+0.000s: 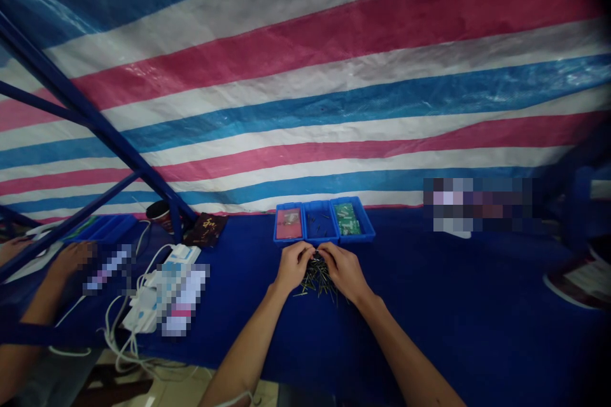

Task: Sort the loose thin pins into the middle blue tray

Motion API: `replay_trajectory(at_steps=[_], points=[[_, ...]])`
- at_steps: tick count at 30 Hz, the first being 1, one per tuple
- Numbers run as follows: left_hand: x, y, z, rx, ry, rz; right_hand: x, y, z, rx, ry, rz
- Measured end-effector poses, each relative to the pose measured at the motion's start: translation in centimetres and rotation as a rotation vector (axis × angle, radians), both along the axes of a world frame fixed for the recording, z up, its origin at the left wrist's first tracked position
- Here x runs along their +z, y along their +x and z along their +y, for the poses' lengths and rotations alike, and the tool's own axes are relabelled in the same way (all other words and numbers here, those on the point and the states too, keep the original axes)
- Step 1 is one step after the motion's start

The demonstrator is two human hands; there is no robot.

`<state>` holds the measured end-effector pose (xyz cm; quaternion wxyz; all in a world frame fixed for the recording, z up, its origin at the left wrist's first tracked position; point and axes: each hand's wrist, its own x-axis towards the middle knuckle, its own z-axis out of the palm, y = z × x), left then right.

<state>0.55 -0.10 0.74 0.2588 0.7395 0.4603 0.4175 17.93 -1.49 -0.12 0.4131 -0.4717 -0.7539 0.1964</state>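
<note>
My left hand [292, 263] and my right hand [342, 267] meet at the middle of the blue table, fingertips nearly touching. Both are closed in a pinch, and whatever sits between the fingers is too small to make out. Right below them lies a loose pile of thin, dark, pin-like pieces [319, 281]. Just beyond my fingers stand joined blue bins: the left bin [275, 224] has a pink-red piece in it, a few thin pieces lie in the middle bin [319, 227], and green circuit boards [347, 219] fill part of the right one.
Left of me are a white power strip [179, 257] with tangled cables [128, 337], a dark brown packet [209, 229] and a blue metal frame [114, 140]. Another person's hand [71, 259] rests farther left. Behind the table [429, 318] hangs a striped tarp [305, 95].
</note>
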Motion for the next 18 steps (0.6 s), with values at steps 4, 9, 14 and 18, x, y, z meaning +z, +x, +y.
replay_trajectory(at_steps=[4, 9, 14, 18], points=[[-0.14, -0.01, 0.04, 0.002, -0.001, 0.002, -0.05, 0.0, 0.03, 0.002, 0.002, -0.007], [-0.24, 0.0, 0.11, 0.017, 0.007, -0.008, 0.08, -0.05, 0.0, 0.013, 0.006, 0.0], [-0.24, -0.09, 0.1, 0.017, 0.0, -0.006, -0.07, -0.02, 0.08, 0.004, 0.03, 0.033], [-0.32, -0.08, 0.08, -0.001, -0.003, 0.007, -0.08, 0.05, 0.11, -0.001, 0.034, 0.017]])
